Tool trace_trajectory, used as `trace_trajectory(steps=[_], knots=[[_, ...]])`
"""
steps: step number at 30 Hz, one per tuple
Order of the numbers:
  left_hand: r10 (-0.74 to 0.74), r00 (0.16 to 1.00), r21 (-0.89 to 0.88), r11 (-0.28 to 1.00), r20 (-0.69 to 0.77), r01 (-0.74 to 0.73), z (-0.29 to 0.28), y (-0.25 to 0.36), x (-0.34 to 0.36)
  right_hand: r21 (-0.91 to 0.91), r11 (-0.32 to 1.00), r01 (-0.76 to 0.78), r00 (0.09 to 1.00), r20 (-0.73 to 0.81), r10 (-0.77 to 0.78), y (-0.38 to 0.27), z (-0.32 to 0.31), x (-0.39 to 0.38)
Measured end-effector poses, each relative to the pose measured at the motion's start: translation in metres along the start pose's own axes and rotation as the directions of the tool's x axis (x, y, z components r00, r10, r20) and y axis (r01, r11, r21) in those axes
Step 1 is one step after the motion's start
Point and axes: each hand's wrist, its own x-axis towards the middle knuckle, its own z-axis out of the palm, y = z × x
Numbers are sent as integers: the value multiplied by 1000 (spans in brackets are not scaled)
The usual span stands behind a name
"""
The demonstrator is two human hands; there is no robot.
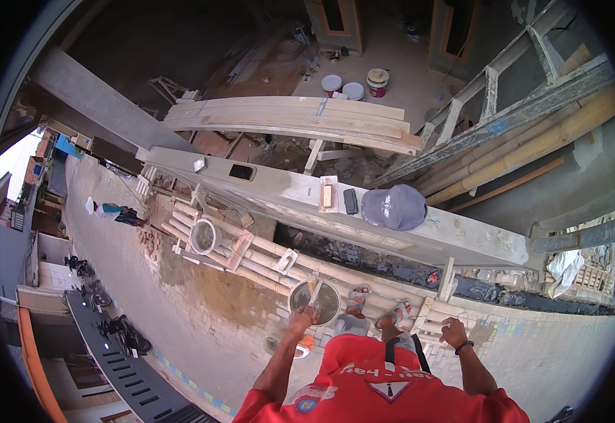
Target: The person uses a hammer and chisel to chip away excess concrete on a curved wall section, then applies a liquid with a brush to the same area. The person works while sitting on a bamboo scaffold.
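Note:
My left hand [302, 317] grips a light flat stick-like tool [314, 292], its exact kind unclear, over a round bucket [331, 304] of grey material by my feet. My right hand [454, 331] hangs beside my body, fingers loosely bent and apart, holding nothing. On the concrete wall top [473, 243] ahead lie a grey cap [393, 206], a dark case [350, 201], a wooden-backed float [327, 194] and a phone [243, 172]. I stand on bamboo poles [378, 299], where another float [286, 261] and a second bucket [205, 237] rest.
A dark drainage ditch [399, 271] runs below the wall. Beyond are planks [286, 116], paint pails [352, 91] and, at right, a ladder [491, 92] with bamboo poles. A paved lane [152, 303] at left has parked motorbikes [121, 331] and another person [114, 211].

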Motion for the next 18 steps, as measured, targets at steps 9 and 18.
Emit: trace_trajectory(steps=[9,18], knots=[[-219,935,-471,880,-281,65,-57,-105,5,253,942,-221,971,-37,238,51,12,33],[-529,758,-886,444,-381,-136,-58,-197,-21,220,927,-304,952,48,301,44,-1,45]])
